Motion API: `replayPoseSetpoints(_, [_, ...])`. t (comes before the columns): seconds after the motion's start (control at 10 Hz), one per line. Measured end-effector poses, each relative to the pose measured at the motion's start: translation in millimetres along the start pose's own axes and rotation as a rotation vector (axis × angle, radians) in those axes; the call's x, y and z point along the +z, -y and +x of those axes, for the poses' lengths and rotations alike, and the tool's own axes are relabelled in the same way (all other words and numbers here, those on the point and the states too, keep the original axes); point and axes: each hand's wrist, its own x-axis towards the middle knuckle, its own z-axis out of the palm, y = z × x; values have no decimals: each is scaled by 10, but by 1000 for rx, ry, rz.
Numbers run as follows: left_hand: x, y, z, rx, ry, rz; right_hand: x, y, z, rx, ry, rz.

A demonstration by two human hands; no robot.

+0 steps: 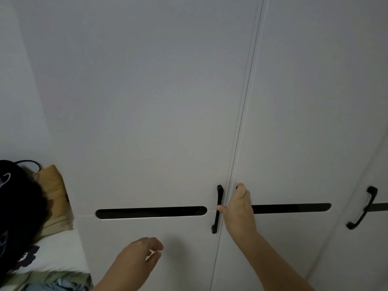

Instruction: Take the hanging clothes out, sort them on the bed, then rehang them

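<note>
Dim, flat light here, and the white wardrobe doors [157, 101] read a dull grey. A brighter wedge falls on the wall [19, 91] at upper left. Wide-angle bend shows: the door seam [245, 97] leans and the far-right handle [363, 208] curves. No glare anywhere, shadows faint. Soft overall, with the dark clothing [16, 206] at the left edge blurred, almost detail-free.
</note>
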Motion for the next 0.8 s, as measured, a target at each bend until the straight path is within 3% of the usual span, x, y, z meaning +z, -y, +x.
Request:
replayPoseSetpoints(0.4, [10,-248,-113,76,7,6,-110,-96,-337,-55,72,-88])
replayPoseSetpoints(0.8, [-36,-372,-496,146,102,138,-315,-207,-1189,-290,544,-436])
